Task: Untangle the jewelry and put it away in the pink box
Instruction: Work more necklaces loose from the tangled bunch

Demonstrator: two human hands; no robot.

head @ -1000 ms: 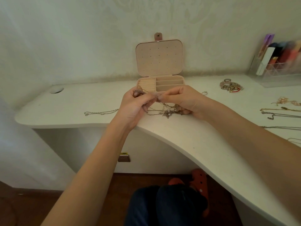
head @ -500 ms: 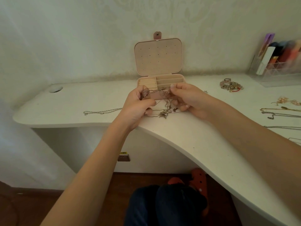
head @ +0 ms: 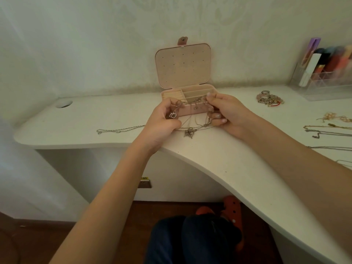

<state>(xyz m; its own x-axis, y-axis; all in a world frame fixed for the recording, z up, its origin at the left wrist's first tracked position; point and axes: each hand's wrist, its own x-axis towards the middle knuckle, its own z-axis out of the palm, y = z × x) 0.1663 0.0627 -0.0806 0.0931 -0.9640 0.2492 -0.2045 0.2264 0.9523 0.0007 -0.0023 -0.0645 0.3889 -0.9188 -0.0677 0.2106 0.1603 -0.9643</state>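
While held up w/ both hands just in front of open pink box (head: pixel 187 109) on table (head: pixel 228 159): tangled chains (head: pixel 196 119), left hand (head: pixel 163 121) pinching one end by heart pendant (head: pixel 173 115), right hand (head: pixel 226 113) gripping other; star pendant (head: pixel 189 133) touching table below.

A home dressing corner: white desk (head: pixel 219 161), patterned wallpaper (head: pixel 190 20), clear cosmetics organizer (head: pixel 323 86) (contents blurred).

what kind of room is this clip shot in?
Likely a bedroom vanity or home desk corner: a white curved desk against a patterned wall, an open pink jewelry box, and a clear organizer holding what look like cosmetics.
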